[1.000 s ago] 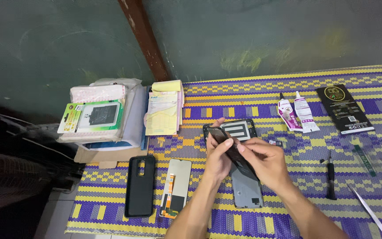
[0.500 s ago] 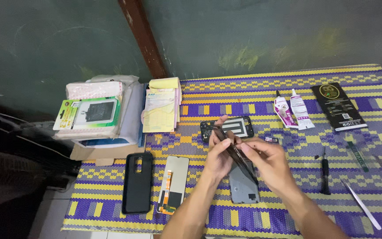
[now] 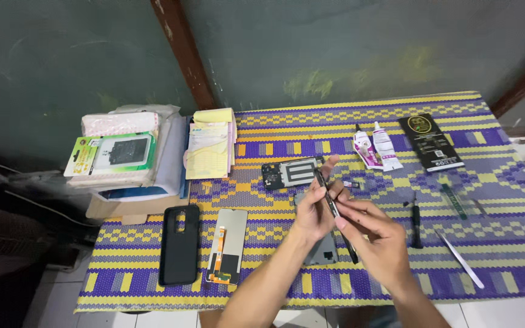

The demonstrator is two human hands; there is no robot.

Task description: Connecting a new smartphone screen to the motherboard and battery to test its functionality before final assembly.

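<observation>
Head view: left hand (image 3: 313, 212) and right hand (image 3: 377, 238) grip phone frame (image 3: 334, 209) above patterned mat (image 3: 505, 188).

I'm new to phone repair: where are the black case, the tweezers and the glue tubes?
Black case (image 3: 180, 245), head view, middle of its back.
Tweezers (image 3: 460, 259), head view, mid-shaft.
Glue tubes (image 3: 384, 148), head view, right tube's body.

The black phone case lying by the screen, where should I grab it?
Probably by its two long edges, coming straight down from above. The black phone case lies flat on the mat, with room on both sides: bare mat to its left, the screen panel apart on its right.
</observation>
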